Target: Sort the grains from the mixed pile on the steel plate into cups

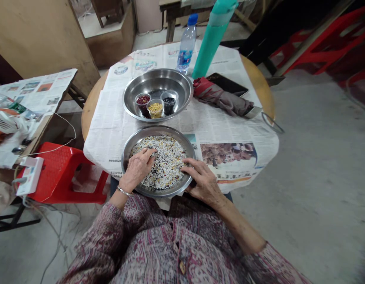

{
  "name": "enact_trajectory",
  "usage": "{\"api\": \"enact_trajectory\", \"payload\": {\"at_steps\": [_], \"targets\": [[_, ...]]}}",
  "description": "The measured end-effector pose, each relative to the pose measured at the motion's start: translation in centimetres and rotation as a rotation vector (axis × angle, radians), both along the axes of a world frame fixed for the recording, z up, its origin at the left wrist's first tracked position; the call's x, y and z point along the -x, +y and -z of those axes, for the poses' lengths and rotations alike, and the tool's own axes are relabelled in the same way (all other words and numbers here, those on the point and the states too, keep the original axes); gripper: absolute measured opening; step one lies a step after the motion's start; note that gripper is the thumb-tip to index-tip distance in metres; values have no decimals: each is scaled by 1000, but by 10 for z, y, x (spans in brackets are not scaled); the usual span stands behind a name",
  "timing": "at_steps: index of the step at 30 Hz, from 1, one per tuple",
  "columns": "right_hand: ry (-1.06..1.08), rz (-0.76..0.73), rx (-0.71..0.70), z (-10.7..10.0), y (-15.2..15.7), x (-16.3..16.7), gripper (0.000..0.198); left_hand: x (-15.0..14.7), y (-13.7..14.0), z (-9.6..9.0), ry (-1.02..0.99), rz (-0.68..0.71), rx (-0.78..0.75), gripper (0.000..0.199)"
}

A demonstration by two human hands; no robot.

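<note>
A steel basin (126, 152) at the table's near edge holds mixed grains (167, 157), mostly white with black, yellow and dark red bits. Over their left side lies my left hand (140, 165), a bracelet on its wrist; its fingers reach into the grains, thumb a little apart. From the right, my right hand (203, 179) comes over the rim, two spread fingertips touching the grains. Its lower part rests by the basin's edge, partly hidden. Behind stands a larger steel basin (182, 85) with three clear cups: dark red beans (143, 100), yellow grains (155, 108) and black beans (169, 101).
Newspaper (105, 126) covers the round table. A water bottle (186, 45), a teal bottle (213, 39), a folded umbrella (222, 96) and a dark flat object (229, 84) stand or lie at back right. At left are a red stool (55, 169) and a power strip (31, 176).
</note>
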State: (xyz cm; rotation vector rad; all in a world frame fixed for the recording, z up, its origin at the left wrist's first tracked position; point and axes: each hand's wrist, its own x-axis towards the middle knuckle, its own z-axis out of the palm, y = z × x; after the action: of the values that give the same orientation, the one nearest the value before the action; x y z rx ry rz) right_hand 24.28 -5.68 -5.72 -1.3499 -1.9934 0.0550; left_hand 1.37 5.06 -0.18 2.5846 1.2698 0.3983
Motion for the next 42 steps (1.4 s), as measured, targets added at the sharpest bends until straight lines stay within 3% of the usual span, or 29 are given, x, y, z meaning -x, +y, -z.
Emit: {"api": "enact_trajectory", "payload": {"at_steps": [6,13,17,21,27,29,34,37,39,42], "targets": [[29,-7,18,-3,1,0,32,0,1,2,-31,2,14,26],[125,-116,191,-17,1,-6,43,0,4,-3,-95,-45,-48,19],[136,-92,184,-17,1,-6,39,-1,4,-5,-60,-12,-6,9],[136,-77,166,-15,2,-3,37,-2,-3,-7,-31,1,34,14],[140,-62,117,-10,3,-1,37,0,-5,-10,13,-170,-56,15],[137,-57,98,-9,3,-1,37,-2,-5,-12,-10,-94,-40,16],[127,-45,74,-6,3,0,39,-23,-12,-20,30,302,57,31],[117,-37,54,-5,4,1,40,-34,-10,-20,114,412,60,22],[114,-33,59,-5,3,1,40,-35,0,-18,173,355,34,21],[118,-28,74,-6,3,2,37,-23,21,-16,175,156,-26,26]]}}
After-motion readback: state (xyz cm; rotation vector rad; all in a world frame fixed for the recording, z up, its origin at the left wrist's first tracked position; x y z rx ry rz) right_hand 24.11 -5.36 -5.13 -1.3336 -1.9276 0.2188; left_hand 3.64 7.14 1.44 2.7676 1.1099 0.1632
